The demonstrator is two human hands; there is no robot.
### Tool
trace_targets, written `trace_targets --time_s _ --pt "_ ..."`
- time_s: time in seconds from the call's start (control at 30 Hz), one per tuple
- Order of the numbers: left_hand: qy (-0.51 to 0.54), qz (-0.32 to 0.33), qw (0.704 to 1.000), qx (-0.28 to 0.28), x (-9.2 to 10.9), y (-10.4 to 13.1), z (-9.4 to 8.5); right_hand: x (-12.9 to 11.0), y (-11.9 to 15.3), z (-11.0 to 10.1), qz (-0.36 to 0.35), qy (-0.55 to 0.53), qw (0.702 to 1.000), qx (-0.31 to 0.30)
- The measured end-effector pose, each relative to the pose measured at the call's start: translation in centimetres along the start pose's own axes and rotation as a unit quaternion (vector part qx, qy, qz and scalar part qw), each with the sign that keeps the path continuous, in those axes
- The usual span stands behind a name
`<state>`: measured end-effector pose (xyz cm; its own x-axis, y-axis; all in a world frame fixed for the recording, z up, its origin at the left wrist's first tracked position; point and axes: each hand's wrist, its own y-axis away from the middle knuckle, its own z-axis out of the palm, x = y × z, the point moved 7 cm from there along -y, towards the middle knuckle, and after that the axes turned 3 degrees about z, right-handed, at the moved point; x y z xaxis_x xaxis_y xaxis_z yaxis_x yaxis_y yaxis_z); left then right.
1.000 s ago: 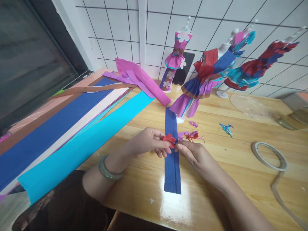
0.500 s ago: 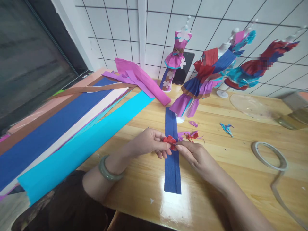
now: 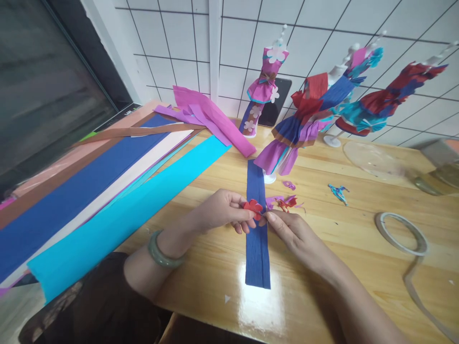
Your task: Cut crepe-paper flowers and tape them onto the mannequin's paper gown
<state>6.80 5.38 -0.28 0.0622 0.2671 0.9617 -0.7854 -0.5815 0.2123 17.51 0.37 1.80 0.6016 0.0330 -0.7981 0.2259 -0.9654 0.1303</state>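
Observation:
Between the thumb and fingers of my left hand (image 3: 229, 210) is a red paper flower (image 3: 253, 208), held just above a dark blue crepe paper strip (image 3: 257, 260). My right hand (image 3: 289, 227) meets the flower from the right with thumb and forefinger pinched together. A small, thin, dark bit shows between those fingertips and the petals; it is too small to name. The blue strip lies lengthwise on the table, passing beneath both hands. Beyond the right hand are red and purple paper scraps (image 3: 286, 203).
Crepe paper sheets (image 3: 139, 188) cover the left side. Small dress forms in paper dresses (image 3: 301, 114) stand at the back, with a phone (image 3: 278, 102) behind. To the right lie a tape roll (image 3: 401, 233), a blue twisted scrap (image 3: 338, 194) and a clear disc (image 3: 371, 157).
Both hands stay nearly in place around the red flower. The right fingertips have shifted slightly right, away from the petals. The whole view has shifted very slightly.

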Motion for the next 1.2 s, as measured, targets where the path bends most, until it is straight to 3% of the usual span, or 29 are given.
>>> trace_targets --time_s 1.2 --pt "0.017 -0.028 0.999 -0.014 -0.29 0.11 0.38 0.16 -0.11 -0.08 0.006 0.024 1.0 -0.006"
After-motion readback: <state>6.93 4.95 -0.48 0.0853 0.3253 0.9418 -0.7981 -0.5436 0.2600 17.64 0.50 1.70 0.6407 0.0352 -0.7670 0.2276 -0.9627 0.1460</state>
